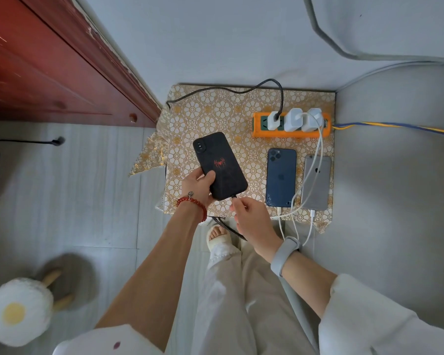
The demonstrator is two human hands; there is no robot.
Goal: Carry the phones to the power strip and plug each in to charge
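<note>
Tabletop: small, under a gold flower-patterned cloth, spreading out beyond both grips.
Power strip: orange, lying up and to the right of the right grip, with three white chargers plugged in side by side.
Black phone: face down in a case with a red spider, tilted, raised over the cloth in the left grip.
Blue phone: flat on the cloth just right of the right grip, a white cable in its near end.
Silver phone: flat beside the blue one, further right, also on a white cable.
Black cable: braided, runs from the leftmost charger around the cloth's far edge.
Left hand: grip curled round the black phone's lower edge, thumb on its back.
Right hand: fingertips pinch the cable plug at the black phone's bottom port.
</note>
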